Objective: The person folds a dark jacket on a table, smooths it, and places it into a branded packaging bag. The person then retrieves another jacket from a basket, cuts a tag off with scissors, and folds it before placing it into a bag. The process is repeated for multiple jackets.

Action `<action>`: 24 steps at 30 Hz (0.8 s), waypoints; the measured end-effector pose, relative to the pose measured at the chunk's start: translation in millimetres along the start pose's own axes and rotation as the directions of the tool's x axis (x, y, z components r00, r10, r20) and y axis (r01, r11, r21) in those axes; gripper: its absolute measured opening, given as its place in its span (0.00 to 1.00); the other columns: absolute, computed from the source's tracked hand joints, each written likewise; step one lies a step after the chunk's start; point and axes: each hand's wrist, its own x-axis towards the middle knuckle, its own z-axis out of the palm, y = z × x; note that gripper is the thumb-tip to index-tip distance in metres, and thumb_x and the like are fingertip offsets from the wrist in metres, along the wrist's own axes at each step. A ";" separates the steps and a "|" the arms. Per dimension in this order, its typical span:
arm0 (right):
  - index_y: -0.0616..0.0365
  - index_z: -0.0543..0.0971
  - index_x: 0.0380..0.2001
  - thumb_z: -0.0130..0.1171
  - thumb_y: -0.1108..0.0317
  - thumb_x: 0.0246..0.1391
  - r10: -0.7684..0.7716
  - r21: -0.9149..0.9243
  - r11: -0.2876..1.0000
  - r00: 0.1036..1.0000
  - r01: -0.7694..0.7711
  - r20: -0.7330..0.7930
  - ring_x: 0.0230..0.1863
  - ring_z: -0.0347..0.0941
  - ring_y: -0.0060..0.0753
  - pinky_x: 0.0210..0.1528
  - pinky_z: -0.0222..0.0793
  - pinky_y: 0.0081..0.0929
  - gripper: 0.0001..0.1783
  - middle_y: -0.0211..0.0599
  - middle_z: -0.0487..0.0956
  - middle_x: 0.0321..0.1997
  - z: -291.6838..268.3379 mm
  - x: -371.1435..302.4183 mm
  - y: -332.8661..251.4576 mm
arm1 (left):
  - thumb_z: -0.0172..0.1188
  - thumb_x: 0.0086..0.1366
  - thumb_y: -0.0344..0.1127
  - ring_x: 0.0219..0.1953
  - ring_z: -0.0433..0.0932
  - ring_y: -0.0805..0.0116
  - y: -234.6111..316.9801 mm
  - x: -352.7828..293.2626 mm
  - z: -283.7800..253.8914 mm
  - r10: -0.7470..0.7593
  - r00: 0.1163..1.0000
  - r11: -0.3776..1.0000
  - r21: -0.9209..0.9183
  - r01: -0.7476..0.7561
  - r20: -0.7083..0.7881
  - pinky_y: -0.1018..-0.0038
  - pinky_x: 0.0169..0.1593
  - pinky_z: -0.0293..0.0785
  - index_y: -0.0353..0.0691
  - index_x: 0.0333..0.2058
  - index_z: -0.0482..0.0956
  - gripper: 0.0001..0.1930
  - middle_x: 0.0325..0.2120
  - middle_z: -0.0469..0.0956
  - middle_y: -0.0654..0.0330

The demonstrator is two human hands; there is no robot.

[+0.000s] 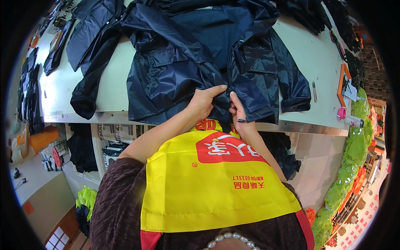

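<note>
You had the navy jacket [166, 79] directly in front of your hands, lying on the pale bench [318, 54]. Its hem pointed toward you and lapped over the near edge, while the collar end pointed away, running up to the top of the view. The long axis, hem to collar, thus ran away from you, roughly straight ahead of your hands.

Your left hand [203, 101] and right hand [238, 109] were close together at the lower end of the front zipper [229, 68]. The left thumb reached toward the right with its fingers curled under, pinching the front edge; the right thumb pointed up and away, its fingers bent in, gripping the edge beside it. Both were nearly closed on the fabric; you could not tell exactly which zipper parts lay between the fingertips.

From your hands the zipper line ran away from you, bending slightly right farther up. Beyond them the front lay spread, baring the dark lining [212, 33]. Right of your hands, a sleeve [287, 66] slanted outward, its cuff pointing back toward you. Farther right lay a slim pen-like object [314, 91], lengthwise away from you, and an orange frame [343, 85].
</note>
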 end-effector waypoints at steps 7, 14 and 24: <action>0.47 0.75 0.26 0.68 0.67 0.46 -0.017 -0.024 1.000 0.999 0.016 -0.044 0.21 0.62 0.13 0.21 0.55 0.11 0.09 0.18 0.73 0.23 3.8 9.1 6.8 | 0.63 0.56 0.29 0.37 0.80 0.65 1.0 -7.6 4.4 -0.014 0.995 0.988 0.153 0.028 -0.097 0.71 0.45 0.75 0.32 0.31 0.79 0.06 0.31 0.81 0.56; 0.48 0.73 0.22 0.62 0.59 0.52 0.155 -0.105 0.983 0.988 -0.153 0.013 0.19 0.60 0.15 0.21 0.52 0.13 0.11 0.21 0.70 0.19 2.1 8.2 -10.3 | 0.64 0.54 0.25 0.36 0.80 0.65 0.4 -8.2 3.0 -0.022 0.999 0.984 0.177 0.030 -0.047 0.71 0.43 0.74 0.32 0.31 0.80 0.05 0.31 0.81 0.56; 0.63 0.75 0.39 0.61 0.72 0.47 -0.192 -0.620 0.003 0.609 0.785 0.770 0.33 0.74 0.36 0.37 0.71 0.27 0.14 0.41 0.76 0.33 31.6 -45.4 -97.9 | 0.63 0.51 0.22 0.24 0.80 0.63 -1.9 -3.6 -6.8 0.032 0.999 0.997 0.067 -0.030 -0.019 0.70 0.31 0.79 0.25 0.28 0.79 0.06 0.26 0.80 0.52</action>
